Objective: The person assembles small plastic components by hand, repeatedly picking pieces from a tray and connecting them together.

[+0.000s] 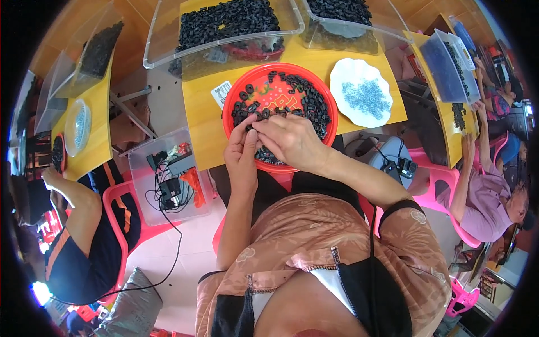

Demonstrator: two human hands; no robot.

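Yellow tabletop (pixel 202 135) carries one red tray (pixel 334 106) with many black parts (pixel 315 104). Above the tray's left side, left hand (pixel 242 154) and right hand (pixel 293 139) together pinch a small black piece (pixel 250 127). One white plate (pixel 343 72) lies just right of the tray.

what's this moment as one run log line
left hand: pinching small black part | right hand: at same part, grip unclear | below: red tray, loose black parts | right of tray: white plate, pale pieces
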